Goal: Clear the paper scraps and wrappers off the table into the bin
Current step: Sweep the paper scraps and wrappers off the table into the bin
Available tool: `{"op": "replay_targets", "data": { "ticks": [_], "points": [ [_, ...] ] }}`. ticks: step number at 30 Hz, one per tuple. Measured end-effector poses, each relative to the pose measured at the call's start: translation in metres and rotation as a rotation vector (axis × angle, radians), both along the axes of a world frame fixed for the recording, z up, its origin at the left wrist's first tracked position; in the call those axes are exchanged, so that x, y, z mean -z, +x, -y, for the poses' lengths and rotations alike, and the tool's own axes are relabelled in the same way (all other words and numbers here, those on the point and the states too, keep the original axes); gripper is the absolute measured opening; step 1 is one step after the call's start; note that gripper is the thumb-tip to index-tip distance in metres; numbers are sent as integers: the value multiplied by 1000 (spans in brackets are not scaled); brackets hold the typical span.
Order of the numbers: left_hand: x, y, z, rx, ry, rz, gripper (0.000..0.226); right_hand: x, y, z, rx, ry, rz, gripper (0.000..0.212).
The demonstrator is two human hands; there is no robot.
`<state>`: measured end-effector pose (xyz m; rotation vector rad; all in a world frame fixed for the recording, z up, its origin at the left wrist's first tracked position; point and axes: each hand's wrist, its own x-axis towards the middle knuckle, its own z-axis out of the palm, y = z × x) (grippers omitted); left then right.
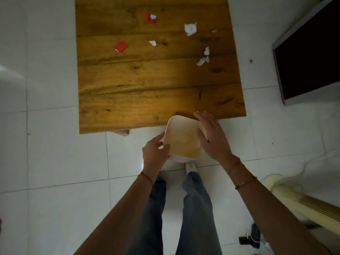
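Observation:
A white bin [181, 138] with a squarish open top is held at the near edge of the wooden table [147, 100]. My left hand [155, 150] grips its left rim and my right hand [211, 137] presses against its right side. The bin looks empty. On the far half of the table lie a red wrapper [121, 47], a red and white wrapper [151, 18], a crumpled white paper [190, 28], a small white scrap [152, 43] and torn white scraps [203, 57].
White tiled floor surrounds the table. A dark framed panel [309, 57] lies on the floor at the right. A cream fan-like appliance [294, 201] sits at the lower right, with a black object [250, 238] beside it. My legs stand below the bin.

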<state>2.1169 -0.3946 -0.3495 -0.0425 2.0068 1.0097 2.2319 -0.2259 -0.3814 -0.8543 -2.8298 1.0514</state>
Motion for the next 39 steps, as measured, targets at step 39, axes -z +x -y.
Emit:
{"op": "replay_targets", "data": {
  "ticks": [39],
  "points": [
    [-105,144,-381,-305,128,80,40,-140,113,-435,-237,116,-26,46]
  ]
}}
